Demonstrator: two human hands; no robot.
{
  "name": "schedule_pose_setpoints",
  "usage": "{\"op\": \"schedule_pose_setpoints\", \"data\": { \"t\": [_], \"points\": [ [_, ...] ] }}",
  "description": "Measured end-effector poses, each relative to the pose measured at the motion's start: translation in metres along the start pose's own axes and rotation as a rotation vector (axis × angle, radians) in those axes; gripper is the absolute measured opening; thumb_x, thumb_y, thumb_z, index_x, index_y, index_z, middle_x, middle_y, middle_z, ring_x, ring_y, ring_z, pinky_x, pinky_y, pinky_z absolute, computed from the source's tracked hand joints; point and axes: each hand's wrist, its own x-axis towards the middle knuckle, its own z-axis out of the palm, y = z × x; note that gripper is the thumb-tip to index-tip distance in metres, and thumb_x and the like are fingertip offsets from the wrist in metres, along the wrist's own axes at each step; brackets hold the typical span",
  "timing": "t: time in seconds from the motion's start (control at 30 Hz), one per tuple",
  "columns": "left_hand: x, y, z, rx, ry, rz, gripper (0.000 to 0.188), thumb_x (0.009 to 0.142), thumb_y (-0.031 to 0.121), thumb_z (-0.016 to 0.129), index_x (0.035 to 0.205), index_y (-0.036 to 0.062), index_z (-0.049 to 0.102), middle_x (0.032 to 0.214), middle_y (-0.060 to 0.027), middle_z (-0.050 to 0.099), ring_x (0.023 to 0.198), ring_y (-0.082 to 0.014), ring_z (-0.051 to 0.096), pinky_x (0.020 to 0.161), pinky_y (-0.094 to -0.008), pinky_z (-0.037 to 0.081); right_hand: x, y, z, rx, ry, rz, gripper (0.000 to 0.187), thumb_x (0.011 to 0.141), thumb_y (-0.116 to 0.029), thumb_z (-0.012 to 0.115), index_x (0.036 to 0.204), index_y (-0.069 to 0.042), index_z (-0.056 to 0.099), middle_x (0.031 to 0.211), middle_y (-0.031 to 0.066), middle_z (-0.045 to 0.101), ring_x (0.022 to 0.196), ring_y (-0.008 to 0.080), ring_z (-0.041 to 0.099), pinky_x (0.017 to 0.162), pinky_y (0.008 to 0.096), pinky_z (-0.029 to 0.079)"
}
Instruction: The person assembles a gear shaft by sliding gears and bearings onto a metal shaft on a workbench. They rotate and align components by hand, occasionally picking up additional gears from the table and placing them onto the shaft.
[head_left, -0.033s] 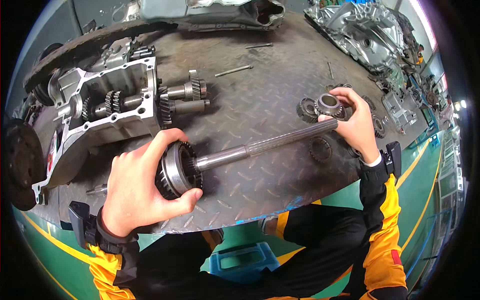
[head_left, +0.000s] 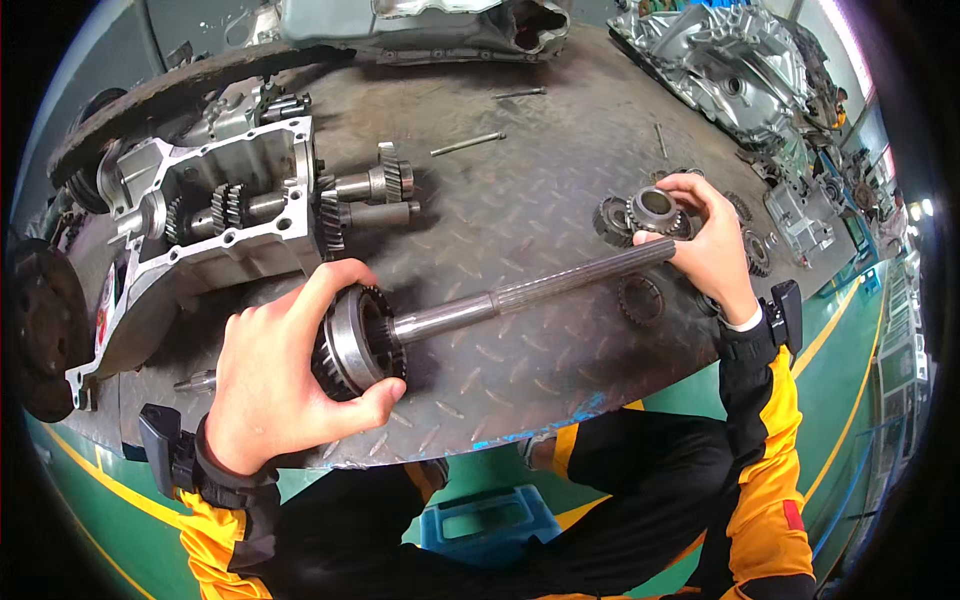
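Note:
My left hand (head_left: 275, 375) is wrapped round a ringed gear assembly (head_left: 352, 342) on a long splined shaft (head_left: 450, 315). The shaft slants up to the right, and its thin far-left end shows beyond my wrist. At the shaft's right end my right hand (head_left: 715, 240) is closed on a small gear (head_left: 655, 207) with a smooth raised collar, its hole facing up. The palm side of that grip is hidden. Just left of the held gear sits another dark toothed gear (head_left: 612, 219). Below it a thin toothed ring (head_left: 640, 299) lies flat on the table.
A gearbox housing (head_left: 230, 240) with gears and shafts inside stands on the left of the steel tread-plate table (head_left: 520, 400). Two thin rods (head_left: 468, 143) lie farther back. Large castings (head_left: 735, 80) occupy the far right corner. A blue plastic stool (head_left: 488, 525) is under me.

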Motion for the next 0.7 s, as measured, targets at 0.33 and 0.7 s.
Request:
{"op": "schedule_pose_setpoints", "data": {
  "t": [0.33,0.7],
  "points": [
    [-0.001,0.002,-0.002,0.007,-0.008,-0.015,0.07,0.067,0.045,0.085,0.125,0.0139,0.061,0.092,-0.0142,0.073,0.082,-0.0383,0.073,0.068,-0.0435,0.056,0.021,-0.006,0.012,0.001,-0.06,0.119,0.058,0.069,-0.012,0.091,0.118,0.002,0.065,0.107,0.0092,0.075,0.105,0.018,0.071,0.098,0.0322,0.054],
    [-0.009,-0.001,-0.004,0.076,-0.061,-0.088,0.072,0.071,0.048,0.083,0.129,0.0146,0.058,0.1,-0.0158,0.075,0.086,-0.0404,0.073,0.072,-0.046,0.058,0.047,0.007,0.006,-0.038,-0.18,-0.046,0.065,0.063,-0.003,0.078,0.127,0.003,0.064,0.106,0.0027,0.053,0.092,0.0113,0.055,0.081,0.0234,0.043]
  ]
}}
